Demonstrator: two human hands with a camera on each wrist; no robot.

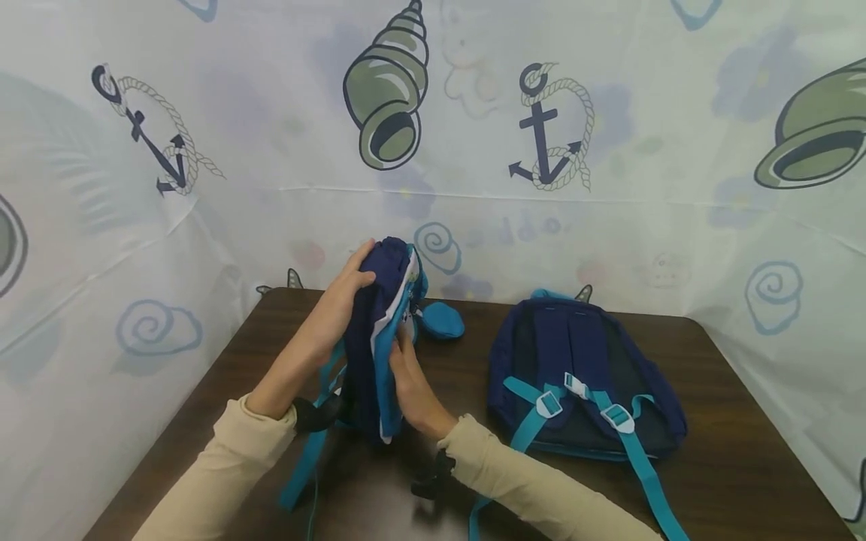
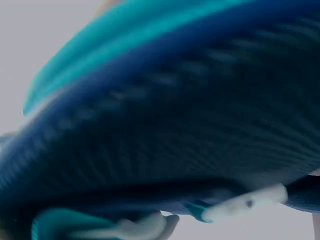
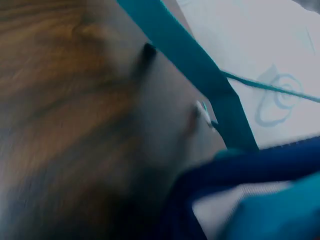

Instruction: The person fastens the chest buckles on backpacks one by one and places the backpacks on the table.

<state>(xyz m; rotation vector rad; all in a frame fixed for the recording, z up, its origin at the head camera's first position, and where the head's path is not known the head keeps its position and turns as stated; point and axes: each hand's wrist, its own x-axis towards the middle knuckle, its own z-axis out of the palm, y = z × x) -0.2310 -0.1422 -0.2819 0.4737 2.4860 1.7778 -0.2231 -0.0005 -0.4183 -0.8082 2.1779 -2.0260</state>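
A small navy and light-blue backpack point(image 1: 363, 353) stands on edge between both hands in the head view, its front turned to the right. My left hand point(image 1: 336, 304) grips its upper left side, with the thumb on the navy fabric. Against the light-blue front lies my right hand point(image 1: 416, 387), fingers extended upward; its fingertips are partly hidden by the bag. A round blue piece point(image 1: 443, 321) sticks out beyond the bag. The left wrist view is filled by the bag's dark back point(image 2: 165, 125), blurred. In the right wrist view a teal strap point(image 3: 200, 65) hangs near the navy edging.
A second navy backpack point(image 1: 551, 361) lies at the right of the dark wooden table point(image 1: 737, 451), back upward. Its teal straps point(image 1: 643, 466) with white buckles trail to the front edge. A patterned sheet point(image 1: 629, 248) encloses the table at the back and sides.
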